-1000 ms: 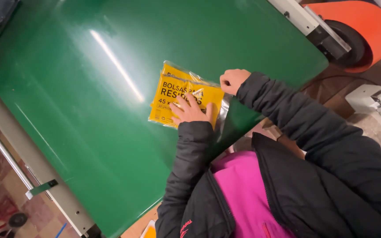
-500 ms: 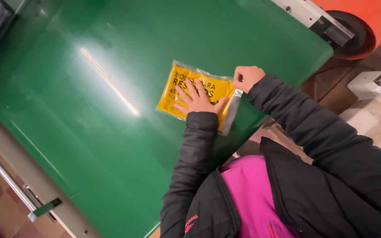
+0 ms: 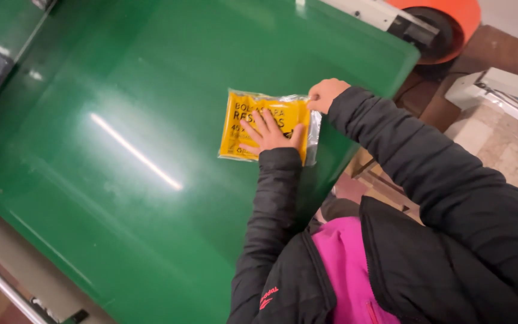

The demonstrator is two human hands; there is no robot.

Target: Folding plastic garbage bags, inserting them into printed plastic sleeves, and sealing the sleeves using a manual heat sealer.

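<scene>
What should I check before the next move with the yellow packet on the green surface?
1. Left hand flat on the yellow packet, fingers spread: ok.
2. Right hand pinching the packet's clear plastic edge at its top corner: ok.
3. Packet lying fully on the green surface: ok.
4. Packet sealed or open: cannot tell.
5. Black sleeves clear of the packet's edge: ok.

A broad glossy green conveyor belt (image 3: 151, 150) fills the scene. At the far right sits a round orange reel (image 3: 451, 18), with a white metal frame (image 3: 499, 84) nearby.
</scene>
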